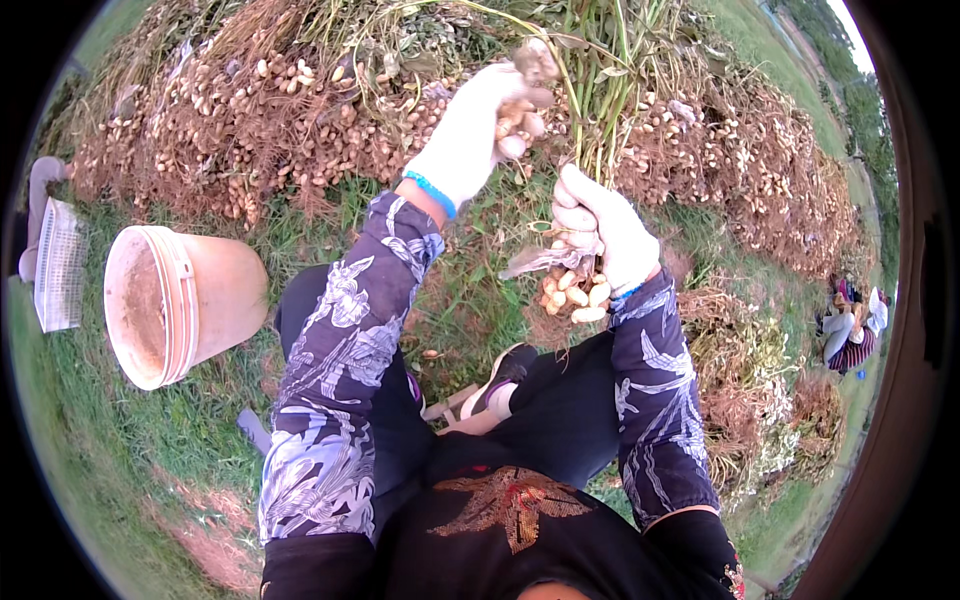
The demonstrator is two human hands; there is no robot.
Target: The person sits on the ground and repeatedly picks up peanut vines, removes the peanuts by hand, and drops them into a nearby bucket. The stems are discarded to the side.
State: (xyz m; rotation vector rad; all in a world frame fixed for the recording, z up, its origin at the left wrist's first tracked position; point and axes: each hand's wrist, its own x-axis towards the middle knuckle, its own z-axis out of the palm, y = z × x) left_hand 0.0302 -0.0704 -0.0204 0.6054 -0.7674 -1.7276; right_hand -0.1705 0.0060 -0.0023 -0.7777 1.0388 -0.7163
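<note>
White gloves cover both hands. My right hand (611, 225) is closed around the lower stems of a peanut plant (600, 90); its green stalks rise above the fist, and a cluster of peanut pods (576, 292) hangs below it beside a dry, papery leaf or scrap. Up and to the left, my left hand (495, 120) is bent in front of the long heap of peanut plants (300, 135). Pods and a brownish clump show at its fingers, partly blurred. Whether the fingers grip them or they lie behind cannot be told.
A whitish plastic bucket (225, 292) lies tipped on the grass at left, a white basket (61, 262) beyond it. More pulled plants (742, 375) lie at right. A person (853, 330) sits farther off at the right edge. A shoe (506, 375) shows between my arms.
</note>
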